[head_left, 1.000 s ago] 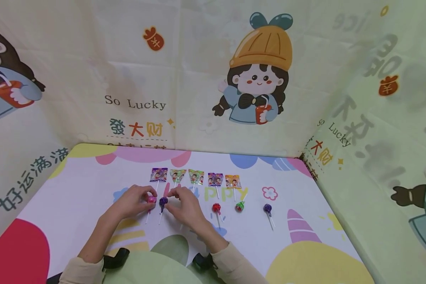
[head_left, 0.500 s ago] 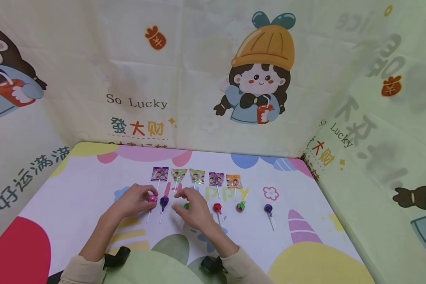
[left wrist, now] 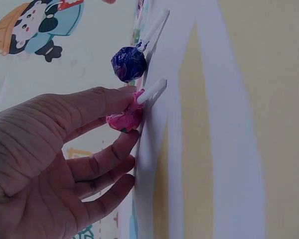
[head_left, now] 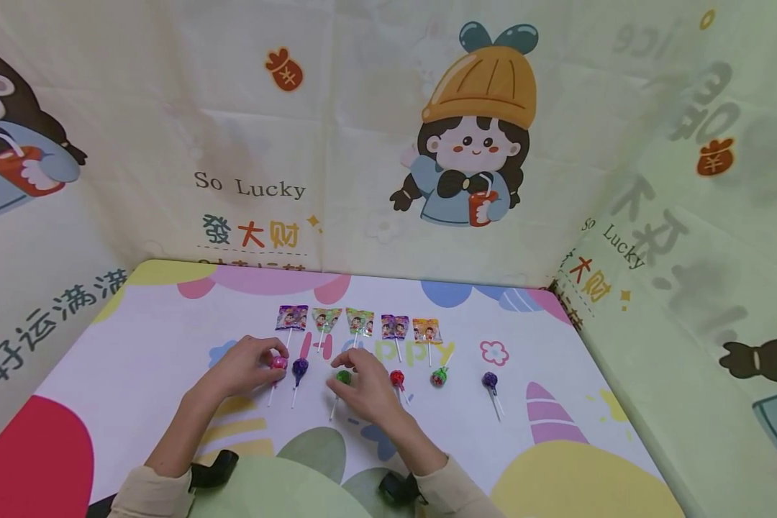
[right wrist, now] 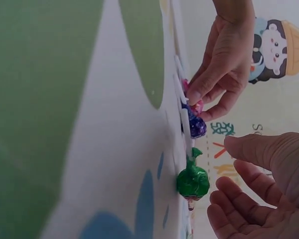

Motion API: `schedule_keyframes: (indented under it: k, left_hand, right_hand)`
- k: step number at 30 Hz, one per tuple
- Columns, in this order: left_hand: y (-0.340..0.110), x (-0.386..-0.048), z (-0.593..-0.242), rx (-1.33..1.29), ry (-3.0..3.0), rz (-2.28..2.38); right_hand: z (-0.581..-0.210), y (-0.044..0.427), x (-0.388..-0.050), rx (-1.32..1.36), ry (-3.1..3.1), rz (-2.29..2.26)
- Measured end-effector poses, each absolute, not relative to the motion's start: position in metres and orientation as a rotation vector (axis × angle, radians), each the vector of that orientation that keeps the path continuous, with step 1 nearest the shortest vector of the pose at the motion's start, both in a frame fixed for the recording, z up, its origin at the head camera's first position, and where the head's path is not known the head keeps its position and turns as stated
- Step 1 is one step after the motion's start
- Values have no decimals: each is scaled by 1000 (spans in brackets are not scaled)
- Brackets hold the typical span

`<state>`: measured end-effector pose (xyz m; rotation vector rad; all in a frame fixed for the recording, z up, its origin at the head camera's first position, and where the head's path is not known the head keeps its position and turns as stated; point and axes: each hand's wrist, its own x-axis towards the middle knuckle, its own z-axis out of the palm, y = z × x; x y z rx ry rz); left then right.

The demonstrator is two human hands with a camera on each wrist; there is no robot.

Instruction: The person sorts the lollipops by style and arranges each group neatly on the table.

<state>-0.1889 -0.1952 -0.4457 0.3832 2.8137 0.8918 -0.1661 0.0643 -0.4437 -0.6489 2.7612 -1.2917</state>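
As the head camera sees it, the left hand [head_left: 246, 367] has its grip pinched on the pink lollipop [head_left: 278, 363], toward nine o'clock on the desk [head_left: 456, 421]; a dark purple lollipop [head_left: 300, 367] lies just beside it at three o'clock; the right hand's [head_left: 365, 388] grip stands apart, thumb and fingers spread, near the green lollipop [head_left: 343, 376] at its ten o'clock.

Soft, even light fills the head view, leaving faint shadows on the table [head_left: 168, 324]; both wrist views look dimmer and greyer, the table's near part blurred, while small glints show on the green lollipop [right wrist: 193, 183] in the right one
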Motion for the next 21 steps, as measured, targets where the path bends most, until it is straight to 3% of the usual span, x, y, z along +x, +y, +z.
schedule_keyframes:
  k: [21]
  left_hand:
    - [-194, -188, -445, 354, 2813, 877]
  right_hand:
    - [-460, 77, -174, -571, 2617, -1354]
